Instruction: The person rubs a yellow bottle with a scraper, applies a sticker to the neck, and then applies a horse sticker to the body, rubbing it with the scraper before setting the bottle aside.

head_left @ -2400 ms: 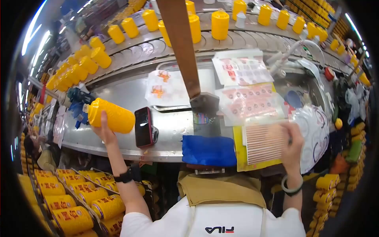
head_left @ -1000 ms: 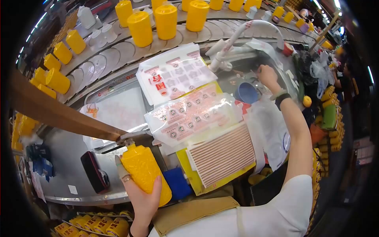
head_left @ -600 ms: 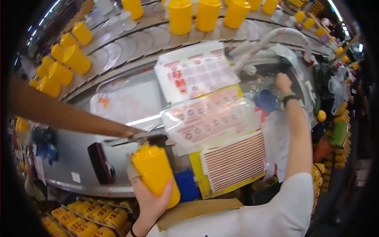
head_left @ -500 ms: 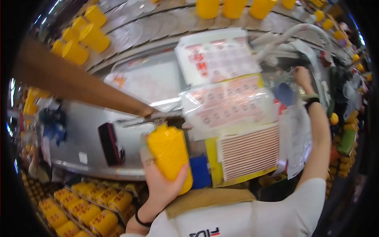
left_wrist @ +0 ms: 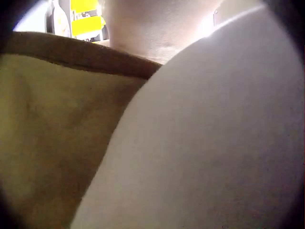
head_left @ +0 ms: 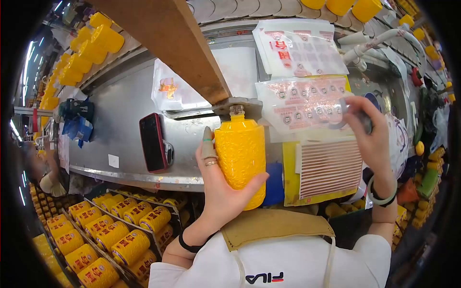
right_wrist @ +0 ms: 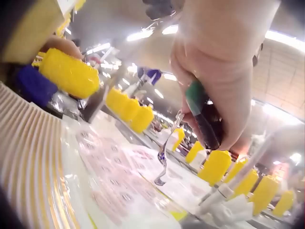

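My left hand (head_left: 216, 185) grips a yellow embossed bottle (head_left: 240, 153) upright, its neck just under a metal clamp at the end of a wooden beam (head_left: 177, 43). My right hand (head_left: 372, 132) hovers over a clear sheet of round stickers (head_left: 302, 103) and pinches a thin tool. In the right wrist view the right hand (right_wrist: 214, 81) holds a dark green-handled tool (right_wrist: 202, 117) with a bent metal tip (right_wrist: 164, 157) above the sticker sheets (right_wrist: 109, 176); the bottle (right_wrist: 71, 74) lies at the upper left. The left wrist view shows only apron and shirt cloth.
A black phone (head_left: 152, 142) stands on the steel counter (head_left: 115, 110). A striped sheet (head_left: 329, 168) lies on yellow card, with a blue cloth (head_left: 274, 185) beside it. Yellow bottles (head_left: 103, 38) line the curved conveyor. Crates of labelled bottles (head_left: 110, 235) sit below. A white hose (head_left: 379, 41) arches at right.
My left hand carried the bottle from the left to the centre and stood it up under the clamp. My right hand came back from the far right basin to the sticker sheet.
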A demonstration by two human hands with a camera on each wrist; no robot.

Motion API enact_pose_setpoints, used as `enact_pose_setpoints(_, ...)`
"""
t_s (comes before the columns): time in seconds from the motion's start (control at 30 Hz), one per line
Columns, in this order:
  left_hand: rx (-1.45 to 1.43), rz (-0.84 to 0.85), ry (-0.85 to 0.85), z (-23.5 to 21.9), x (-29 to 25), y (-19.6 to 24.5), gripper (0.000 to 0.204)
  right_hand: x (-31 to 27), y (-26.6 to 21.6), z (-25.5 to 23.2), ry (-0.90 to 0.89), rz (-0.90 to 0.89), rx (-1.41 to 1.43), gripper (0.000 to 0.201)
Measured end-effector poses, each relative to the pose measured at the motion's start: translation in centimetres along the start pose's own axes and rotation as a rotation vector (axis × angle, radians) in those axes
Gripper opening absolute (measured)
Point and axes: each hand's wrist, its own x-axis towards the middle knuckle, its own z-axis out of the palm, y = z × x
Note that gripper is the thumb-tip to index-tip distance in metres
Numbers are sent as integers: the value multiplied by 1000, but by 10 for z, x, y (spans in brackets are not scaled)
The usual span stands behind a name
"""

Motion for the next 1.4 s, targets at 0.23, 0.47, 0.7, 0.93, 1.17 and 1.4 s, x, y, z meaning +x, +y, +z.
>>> enact_pose_setpoints(0.23,-13,36,-39,-4,7,-10,113,-13,-17,46,6,-4,76,19)
enact_pose_setpoints(0.47,-199,-14,-63,-6,9,-11,113,6,-29,79,54,-327,-178,21)
enact_pose_setpoints(0.7,-179,20,-59,-7,12,-13,94,29,-44,106,-7,-478,-141,35)
enact_pose_setpoints(0.93,-192,4,-74,-9,12,-13,88,39,-47,111,-10,-540,-184,39)
enact_pose_setpoints(1.17,-209,-6,-25,-8,10,-8,86,42,-49,107,-39,-594,-243,44)
enact_pose_setpoints(1.4,177,37,-29,-9,11,12,100,46,-53,113,-114,-718,-307,43)
